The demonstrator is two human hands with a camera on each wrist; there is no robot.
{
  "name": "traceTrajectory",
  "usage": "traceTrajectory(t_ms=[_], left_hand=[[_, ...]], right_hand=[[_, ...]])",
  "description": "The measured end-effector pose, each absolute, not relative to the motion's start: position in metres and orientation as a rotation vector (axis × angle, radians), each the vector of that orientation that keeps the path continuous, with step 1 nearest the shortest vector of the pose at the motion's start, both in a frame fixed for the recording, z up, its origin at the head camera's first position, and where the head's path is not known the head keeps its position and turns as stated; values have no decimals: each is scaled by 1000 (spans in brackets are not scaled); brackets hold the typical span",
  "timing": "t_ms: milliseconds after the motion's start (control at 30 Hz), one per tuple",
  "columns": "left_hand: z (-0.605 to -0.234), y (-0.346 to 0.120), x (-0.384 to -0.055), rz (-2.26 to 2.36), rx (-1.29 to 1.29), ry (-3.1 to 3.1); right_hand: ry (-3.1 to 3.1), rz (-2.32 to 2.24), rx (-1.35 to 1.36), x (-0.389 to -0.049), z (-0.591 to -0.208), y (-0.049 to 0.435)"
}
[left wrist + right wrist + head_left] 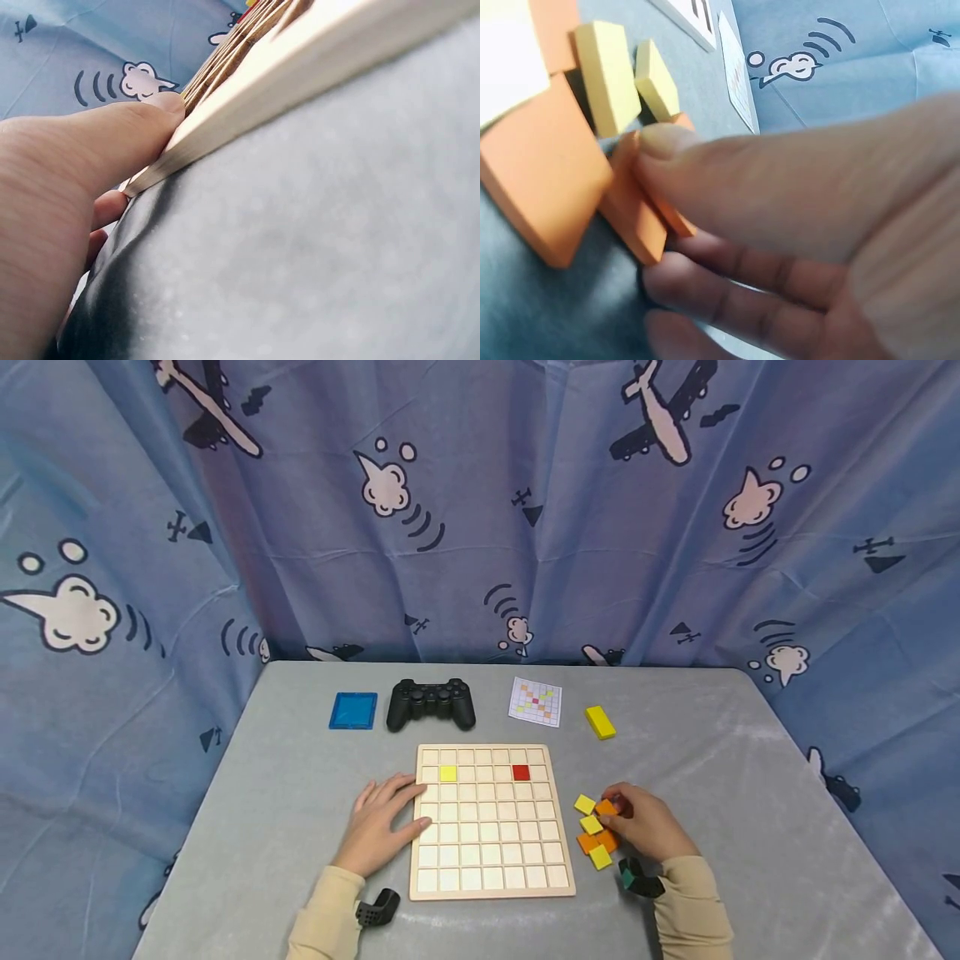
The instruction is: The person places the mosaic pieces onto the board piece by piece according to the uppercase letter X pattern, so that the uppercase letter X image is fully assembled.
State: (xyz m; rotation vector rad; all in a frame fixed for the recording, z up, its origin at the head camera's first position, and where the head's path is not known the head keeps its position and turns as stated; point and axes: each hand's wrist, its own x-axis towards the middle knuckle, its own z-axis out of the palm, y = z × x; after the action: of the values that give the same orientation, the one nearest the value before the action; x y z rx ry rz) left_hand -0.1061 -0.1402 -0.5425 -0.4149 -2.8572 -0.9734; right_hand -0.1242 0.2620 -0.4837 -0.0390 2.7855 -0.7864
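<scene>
A wooden grid board (492,893) lies flat on the table, with one yellow tile (447,773) and one red tile (521,772) in its cells. My left hand (384,822) rests at the board's left edge, thumb on the rim and fingers loosely extended. The left wrist view shows that thumb (142,127) touching the edge. To the right of the board, my right hand (643,818) pinches an orange tile (634,202) between thumb and fingers. The tile stands tilted among several loose yellow and orange tiles (591,824); the fingers partly hide it.
Behind the board lie a blue square tray (353,711), a black game controller (431,703), a card with a coloured grid pattern (535,702) and a yellow block (600,722). A patterned blue curtain (465,560) hangs beyond the grey table (712,735).
</scene>
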Motion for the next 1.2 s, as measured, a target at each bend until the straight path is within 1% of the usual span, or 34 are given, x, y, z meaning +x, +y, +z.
traceTrajectory(t_ms=[300, 700, 867, 1200], left_hand=[[-542, -139, -106, -974, -407, -2871], [-544, -140, -106, -970, -408, -2857], [-546, -140, -105, -966, -410, -2814], [-544, -140, -106, -974, -422, -2828]], right_hand=[[2833, -849, -69, -121, -481, 264], [2829, -933, 1, -121, -468, 260], [2827, -1034, -16, -125, -462, 251], [2740, -1250, -153, -143, -448, 218]])
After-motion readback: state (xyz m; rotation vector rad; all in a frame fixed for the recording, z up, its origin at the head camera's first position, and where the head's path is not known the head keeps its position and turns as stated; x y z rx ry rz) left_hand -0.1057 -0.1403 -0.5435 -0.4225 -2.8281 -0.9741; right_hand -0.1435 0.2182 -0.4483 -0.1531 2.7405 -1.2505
